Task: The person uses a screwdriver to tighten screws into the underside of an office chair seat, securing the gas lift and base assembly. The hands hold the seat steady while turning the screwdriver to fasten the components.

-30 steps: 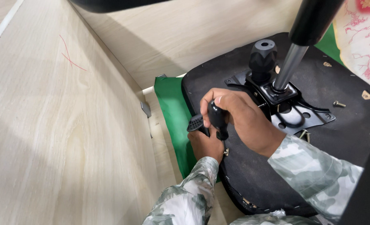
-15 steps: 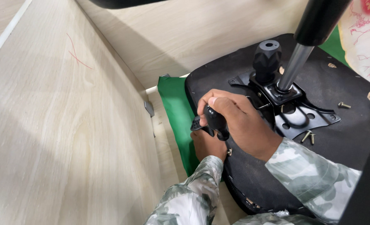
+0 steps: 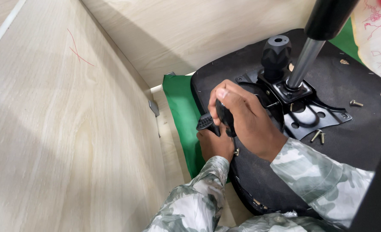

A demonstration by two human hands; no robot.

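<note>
An upturned black chair seat (image 3: 353, 141) lies on a green cloth (image 3: 179, 107). My right hand (image 3: 248, 118) is closed around a black screwdriver handle (image 3: 223, 115), held upright at the seat's left edge. Just below it, my left hand (image 3: 214, 145) grips a ribbed black part (image 3: 205, 122) against that same edge. A small screw head (image 3: 236, 151) shows by my left fingers. The screwdriver's tip is hidden by my hands.
A black metal mechanism plate (image 3: 310, 114) with a knob (image 3: 276, 51) and a shiny gas cylinder (image 3: 304, 64) sits mid-seat. Loose screws (image 3: 318, 136) lie near the plate, another screw (image 3: 356, 103) farther right. Light wooden panels (image 3: 70, 141) stand on the left and behind.
Both hands stay at the seat's left edge on the screwdriver and black part. The view has shifted slightly, with no clear movement of the objects.
</note>
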